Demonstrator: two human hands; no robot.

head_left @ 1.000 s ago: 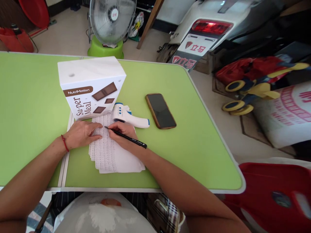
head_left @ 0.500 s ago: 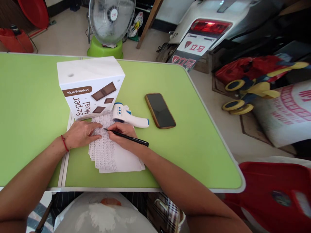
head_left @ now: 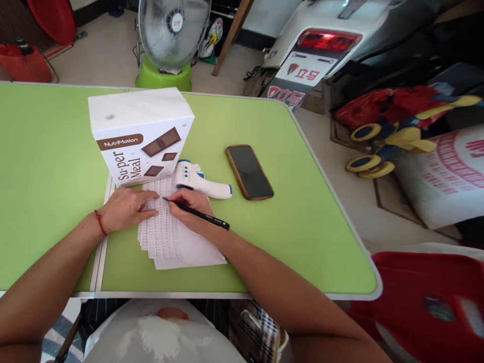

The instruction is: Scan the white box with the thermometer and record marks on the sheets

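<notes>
My right hand (head_left: 191, 209) is closed round a black pen (head_left: 206, 216), its tip at the written lines on the top sheet of a small stack of paper (head_left: 196, 251). Dense rows of handwriting fill the left part of that sheet; its right part is blank. My left hand (head_left: 126, 207), a red cord at the wrist, lies over the stack's left edge with fingers stretched out and thumb apart. Just beyond my right hand rests a white and blue infrared thermometer (head_left: 202, 184). A white NutriMotion box (head_left: 141, 136) stands upright behind the paper.
On the green table (head_left: 302, 242) a phone in a brown case (head_left: 249, 172) lies to the right. Past the far edge stand a fan (head_left: 174, 30) on a green stool (head_left: 164, 78) and a white scooter (head_left: 321, 45). A red chair (head_left: 427, 292) is at the right.
The pen's back end has shifted slightly to the left and away from me, with its tip still at the written lines. My left hand looks unmoved.
</notes>
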